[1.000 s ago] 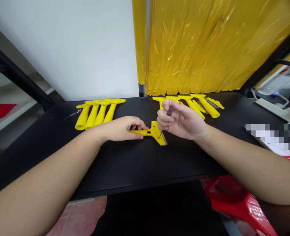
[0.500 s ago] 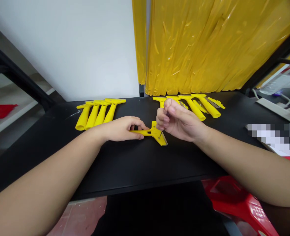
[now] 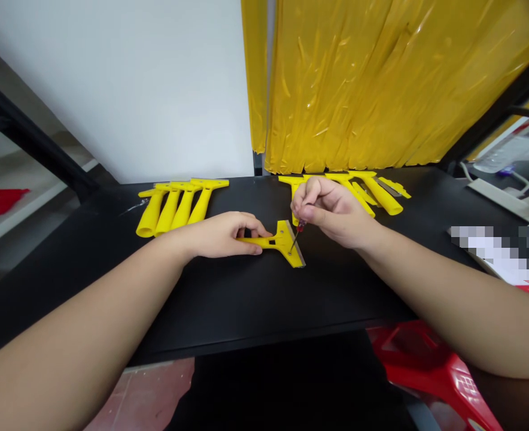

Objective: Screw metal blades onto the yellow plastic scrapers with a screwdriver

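On the black tabletop (image 3: 246,305) lies a yellow scraper (image 3: 284,242) with a thin metal blade along its wide end. My left hand (image 3: 228,234) is closed around its handle. Above the scraper's head, my right hand (image 3: 330,209) pinches a small screwdriver (image 3: 300,226) with a dark red handle. The screwdriver slants down to the left, its tip at the screw (image 3: 290,252) nearer to me. Most of its handle is hidden by my fingers.
Several yellow scrapers (image 3: 181,206) stand in a row at the back left. More yellow scrapers (image 3: 383,194) and loose yellow pieces lie at the back right. Behind them are a white panel (image 3: 157,90) and yellow plastic sheeting (image 3: 358,84). A red stool (image 3: 444,371) is below the right edge.
My right hand has turned and its fingers have shifted on the screwdriver, so the red handle shows now. My left hand and the scraper have stayed nearly still.
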Available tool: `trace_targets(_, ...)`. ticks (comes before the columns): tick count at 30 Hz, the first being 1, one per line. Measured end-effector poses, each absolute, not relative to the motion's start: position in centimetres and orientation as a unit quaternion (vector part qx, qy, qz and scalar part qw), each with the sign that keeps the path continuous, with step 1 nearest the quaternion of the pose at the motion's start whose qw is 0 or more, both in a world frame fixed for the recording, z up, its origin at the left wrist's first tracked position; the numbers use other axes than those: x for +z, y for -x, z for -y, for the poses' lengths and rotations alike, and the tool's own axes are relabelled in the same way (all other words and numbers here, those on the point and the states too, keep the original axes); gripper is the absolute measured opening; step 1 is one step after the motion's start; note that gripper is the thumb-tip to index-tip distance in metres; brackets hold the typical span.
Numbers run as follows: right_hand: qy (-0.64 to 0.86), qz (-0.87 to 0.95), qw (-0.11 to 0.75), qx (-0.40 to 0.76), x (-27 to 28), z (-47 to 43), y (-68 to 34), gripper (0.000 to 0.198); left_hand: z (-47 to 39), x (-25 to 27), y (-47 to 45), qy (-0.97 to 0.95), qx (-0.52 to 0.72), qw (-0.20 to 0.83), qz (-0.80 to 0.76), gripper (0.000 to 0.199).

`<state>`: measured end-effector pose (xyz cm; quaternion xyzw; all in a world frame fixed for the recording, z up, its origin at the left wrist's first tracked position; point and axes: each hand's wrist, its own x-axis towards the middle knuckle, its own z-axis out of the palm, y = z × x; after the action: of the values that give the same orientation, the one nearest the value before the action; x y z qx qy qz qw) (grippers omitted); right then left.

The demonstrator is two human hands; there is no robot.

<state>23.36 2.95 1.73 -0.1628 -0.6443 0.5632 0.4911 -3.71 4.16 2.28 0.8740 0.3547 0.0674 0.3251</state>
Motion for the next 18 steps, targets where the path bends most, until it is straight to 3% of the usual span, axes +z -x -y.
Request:
trace_targets(5, 0.173, 0.657, 0.513, 0.525, 1.8, -3.3, -23.8, 0.034, -4.3, 2.1, 3.8, -0.876, 0.070, 0.326, -0.348, 0.042)
trace_targets(12, 0.155, 0.678, 0.479, 0.536, 2.4, -3.3, -24.3, 0.031, -4.2, 2.3, 3.8, -0.878, 0.073, 0.326, -0.344, 0.040)
trace_targets(15, 0.131, 0.703, 0.431, 0.551, 2.7, -3.0, -24.5, 0.020, -4.1, 2.4, 3.7, -0.879, 0.076, 0.331, -0.336, 0.039)
trace_targets(18, 0.099, 0.697, 0.357, 0.615, 2.7, -2.5, -24.2, 0.023, -4.1, 2.4, 3.7, -0.880, 0.074, 0.329, -0.334, 0.036)
